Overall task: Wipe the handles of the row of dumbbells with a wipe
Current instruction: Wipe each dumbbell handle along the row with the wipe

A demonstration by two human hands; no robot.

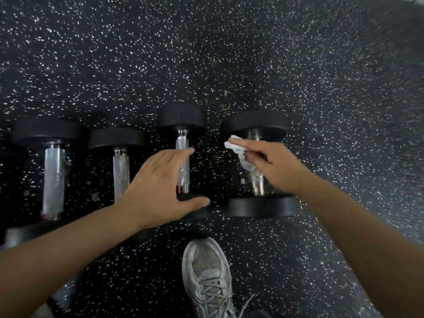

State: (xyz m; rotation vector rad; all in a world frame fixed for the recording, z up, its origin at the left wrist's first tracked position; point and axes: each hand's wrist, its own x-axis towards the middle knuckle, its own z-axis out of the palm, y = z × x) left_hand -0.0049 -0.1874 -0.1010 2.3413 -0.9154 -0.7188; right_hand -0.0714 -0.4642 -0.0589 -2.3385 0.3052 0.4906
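Several black dumbbells with silver knurled handles lie side by side on the speckled floor. My right hand (273, 165) is shut on a crumpled white wipe (239, 152) and holds it over the handle (257, 182) of the rightmost dumbbell (259, 206). My left hand (158, 187) is open with spread fingers. It hovers at the near end of the third dumbbell's handle (182, 154), thumb over that dumbbell's near head, partly hiding it. Two more handles, one (121, 173) beside it and one (54, 180) at the far left, lie uncovered.
My grey laced sneaker (206, 276) stands on the black rubber floor (206, 53) just in front of the dumbbells. Open floor stretches beyond the row and to the right.
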